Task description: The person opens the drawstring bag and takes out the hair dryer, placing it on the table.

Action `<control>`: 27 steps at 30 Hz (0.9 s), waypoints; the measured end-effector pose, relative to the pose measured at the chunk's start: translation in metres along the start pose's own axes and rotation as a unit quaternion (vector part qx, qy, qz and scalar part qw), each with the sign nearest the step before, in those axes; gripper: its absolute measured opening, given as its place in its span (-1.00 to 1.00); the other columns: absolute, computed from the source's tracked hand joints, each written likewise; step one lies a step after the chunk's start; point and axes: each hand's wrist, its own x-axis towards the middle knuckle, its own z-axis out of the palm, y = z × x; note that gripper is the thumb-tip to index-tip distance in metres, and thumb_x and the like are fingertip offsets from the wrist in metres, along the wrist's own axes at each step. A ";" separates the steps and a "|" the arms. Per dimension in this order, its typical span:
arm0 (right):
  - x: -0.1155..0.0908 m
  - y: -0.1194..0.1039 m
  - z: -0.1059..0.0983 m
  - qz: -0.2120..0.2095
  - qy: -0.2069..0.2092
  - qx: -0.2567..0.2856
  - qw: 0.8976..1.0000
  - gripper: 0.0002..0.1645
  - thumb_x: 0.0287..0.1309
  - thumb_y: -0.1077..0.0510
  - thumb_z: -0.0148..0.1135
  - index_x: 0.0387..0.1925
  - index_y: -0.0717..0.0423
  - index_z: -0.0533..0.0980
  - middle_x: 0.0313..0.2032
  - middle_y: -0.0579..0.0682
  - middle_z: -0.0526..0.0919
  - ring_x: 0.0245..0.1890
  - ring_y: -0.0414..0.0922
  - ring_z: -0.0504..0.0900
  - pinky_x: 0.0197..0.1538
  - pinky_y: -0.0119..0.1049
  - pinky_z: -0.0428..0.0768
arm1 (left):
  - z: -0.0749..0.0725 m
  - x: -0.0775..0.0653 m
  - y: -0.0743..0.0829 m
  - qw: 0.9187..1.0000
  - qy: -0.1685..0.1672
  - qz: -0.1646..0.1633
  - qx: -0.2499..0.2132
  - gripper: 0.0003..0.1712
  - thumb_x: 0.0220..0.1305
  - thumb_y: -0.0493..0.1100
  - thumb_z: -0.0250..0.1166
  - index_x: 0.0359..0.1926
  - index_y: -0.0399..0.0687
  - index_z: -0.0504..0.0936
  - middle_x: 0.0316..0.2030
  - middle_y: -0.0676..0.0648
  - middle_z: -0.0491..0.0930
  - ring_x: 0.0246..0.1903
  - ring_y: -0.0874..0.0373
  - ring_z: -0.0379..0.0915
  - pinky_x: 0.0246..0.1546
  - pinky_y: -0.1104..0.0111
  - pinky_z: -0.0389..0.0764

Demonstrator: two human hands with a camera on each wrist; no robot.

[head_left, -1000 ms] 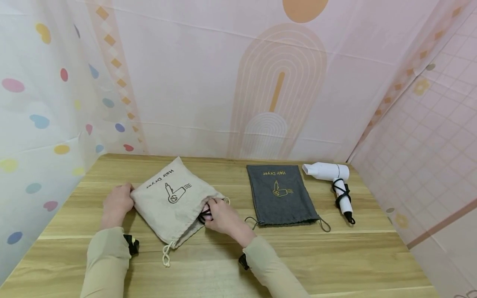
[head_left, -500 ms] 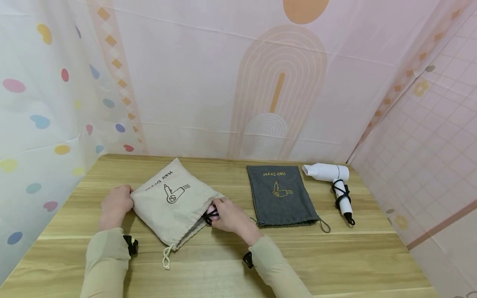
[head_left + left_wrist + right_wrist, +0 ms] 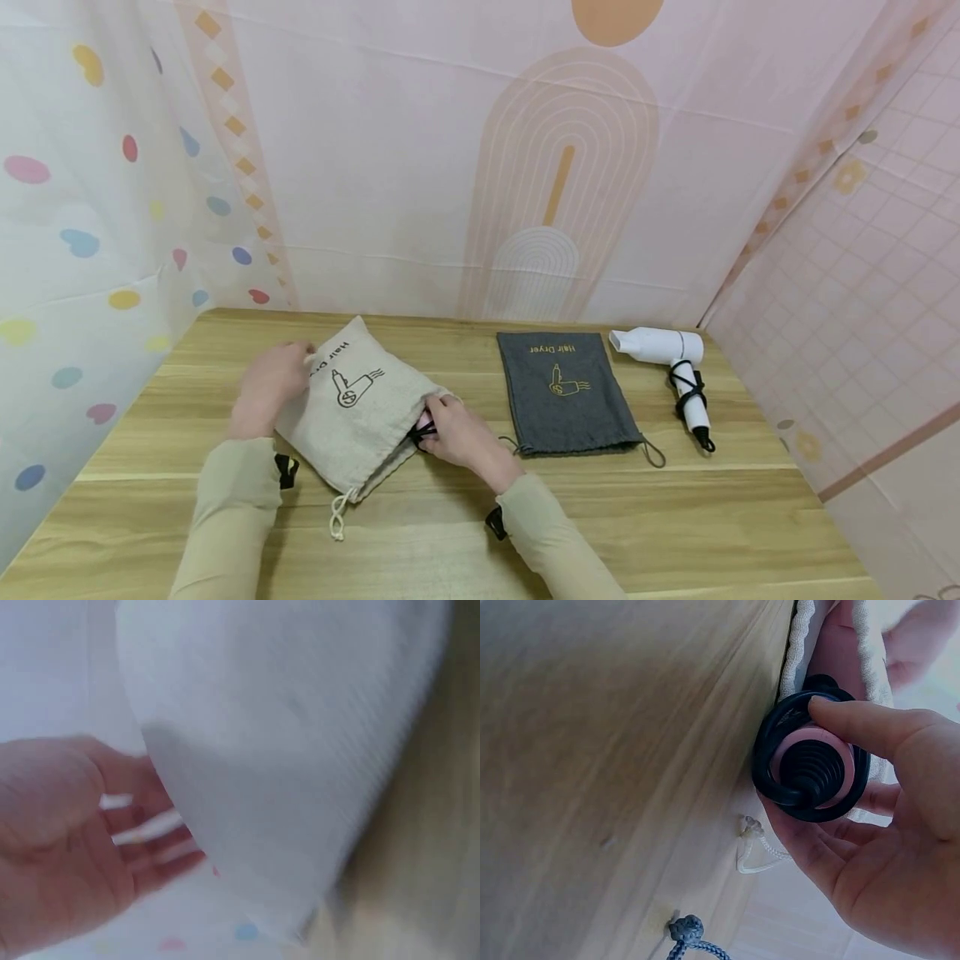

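Note:
A cream drawstring bag [image 3: 375, 417] printed "Hair Dryer" lies on the table, its mouth toward the front right. In that mouth my right hand [image 3: 463, 433] grips the handle end of a pink hair dryer [image 3: 814, 742] wrapped in black cord [image 3: 769, 761]; the rest of the dryer is hidden inside the bag. Thumb and fingers wrap around the handle end in the right wrist view. My left hand [image 3: 273, 385] is at the bag's far left edge. Its fingers [image 3: 154, 844] look loosely extended beside the cloth in the blurred left wrist view, partly covered by it.
A dark grey "Hair Dryer" drawstring bag [image 3: 566, 417] lies flat to the right. Beyond it rests a white hair dryer [image 3: 660, 344] with black cord around its handle. Patterned curtains [image 3: 405, 167] rise behind the wooden table [image 3: 675, 533] and along both sides.
My left hand has left the bag's left corner and moved away and to the right along its edge. The right hand keeps its grip on the pink hair dryer, shifted slightly right.

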 end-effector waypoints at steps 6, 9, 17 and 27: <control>0.000 0.000 -0.001 0.003 -0.010 0.002 1.000 -0.35 0.11 -0.03 0.32 0.19 0.10 0.36 0.04 0.09 0.56 -0.04 -0.07 0.61 -0.10 -0.27 0.62 | 0.012 0.021 0.030 0.989 0.038 0.142 -0.012 -0.70 0.34 -0.35 0.01 0.05 -0.34 0.48 -0.01 -0.39 0.54 -0.02 -0.33 0.49 -0.02 -0.07 0.50; 0.000 0.000 -0.001 0.004 -0.013 0.001 1.000 -0.34 0.12 -0.03 0.31 0.20 0.10 0.35 0.06 0.11 0.55 -0.03 -0.06 0.61 -0.10 -0.26 0.62 | 0.019 0.029 0.037 0.978 0.041 0.202 0.019 -0.66 0.28 -0.43 0.04 0.07 -0.35 0.48 0.05 -0.37 0.51 0.06 -0.32 0.43 0.10 -0.07 0.45; -0.001 -0.003 -0.002 0.013 -0.020 0.006 1.000 -0.30 0.14 0.00 0.28 0.27 0.12 0.31 0.16 0.14 0.50 0.07 -0.01 0.58 0.00 -0.23 0.61 | 0.021 0.035 0.045 0.986 0.027 0.143 0.082 -0.72 0.36 -0.37 -0.01 0.00 -0.26 0.55 0.03 -0.31 0.56 0.06 -0.35 0.35 -0.02 -0.13 0.49; -0.003 0.001 -0.001 0.012 -0.023 0.009 1.000 -0.32 0.12 -0.01 0.30 0.25 0.08 0.34 0.13 0.13 0.50 0.01 -0.02 0.60 -0.03 -0.25 0.62 | 0.024 0.037 0.035 0.989 0.048 0.082 0.110 -0.79 0.36 -0.34 0.02 -0.08 -0.29 0.55 0.01 -0.37 0.54 -0.02 -0.32 0.35 -0.13 -0.16 0.52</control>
